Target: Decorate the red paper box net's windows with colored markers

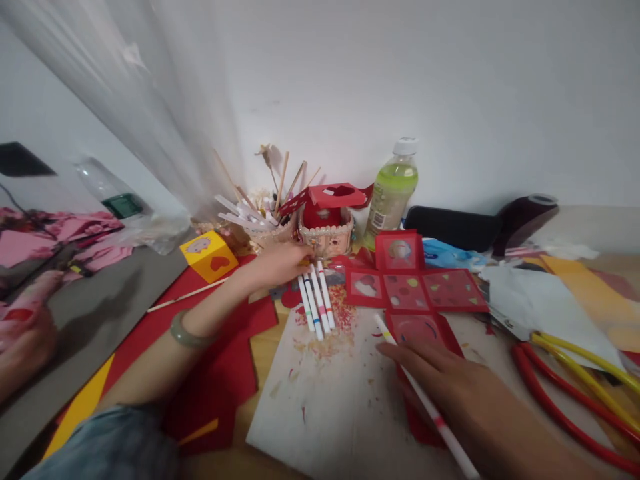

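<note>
My left hand, with a green bangle on its wrist, reaches to the far end of several white felt-tip pens lying side by side. Its fingers are bent together, and whatever they hold is hidden. In my right hand is another white felt-tip pen with a red band, slanting across a scrap-strewn white board. Beyond that hand lies an unfolded red paper box with decorated clear windows. Red and orange shavings are scattered around the pens.
Behind stand decorated pots of sticks and a green drink bottle. A yellow paper cube sits on red paper. Red and yellow-handled scissors lie right. Another person's hand is at far left.
</note>
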`<action>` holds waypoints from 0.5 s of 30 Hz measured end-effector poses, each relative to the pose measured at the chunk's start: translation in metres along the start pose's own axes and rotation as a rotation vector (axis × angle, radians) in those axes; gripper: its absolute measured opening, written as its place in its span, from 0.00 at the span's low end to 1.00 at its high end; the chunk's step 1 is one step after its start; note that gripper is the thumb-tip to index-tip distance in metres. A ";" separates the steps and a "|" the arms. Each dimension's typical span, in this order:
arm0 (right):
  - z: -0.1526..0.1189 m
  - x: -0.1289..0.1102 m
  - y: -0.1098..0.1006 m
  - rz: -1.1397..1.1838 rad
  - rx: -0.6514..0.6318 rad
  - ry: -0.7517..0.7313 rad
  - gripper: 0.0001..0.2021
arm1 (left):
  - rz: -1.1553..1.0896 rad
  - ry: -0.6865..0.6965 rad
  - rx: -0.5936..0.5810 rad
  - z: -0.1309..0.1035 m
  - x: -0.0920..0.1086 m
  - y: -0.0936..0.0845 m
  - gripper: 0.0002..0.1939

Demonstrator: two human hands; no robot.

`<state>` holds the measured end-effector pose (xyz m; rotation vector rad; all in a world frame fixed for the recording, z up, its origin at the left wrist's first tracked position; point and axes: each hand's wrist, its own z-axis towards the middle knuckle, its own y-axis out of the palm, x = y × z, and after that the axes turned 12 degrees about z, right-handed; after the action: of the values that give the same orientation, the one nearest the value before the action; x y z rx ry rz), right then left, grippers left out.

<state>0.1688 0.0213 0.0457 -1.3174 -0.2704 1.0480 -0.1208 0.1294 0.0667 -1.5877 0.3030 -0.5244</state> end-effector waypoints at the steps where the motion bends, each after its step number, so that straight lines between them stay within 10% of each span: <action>1: 0.008 0.004 0.002 -0.045 -0.056 -0.052 0.27 | -0.010 0.035 -0.038 0.003 -0.012 0.003 0.07; 8: 0.061 0.015 0.029 -0.185 -0.152 -0.026 0.27 | -0.093 0.112 -0.139 0.011 -0.033 0.018 0.12; 15: 0.043 0.015 0.022 -0.154 0.011 -0.089 0.20 | -0.039 0.093 -0.071 0.016 -0.032 0.027 0.09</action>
<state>0.1364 0.0586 0.0335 -1.2217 -0.4256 0.9770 -0.1372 0.1565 0.0348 -1.6435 0.3648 -0.6248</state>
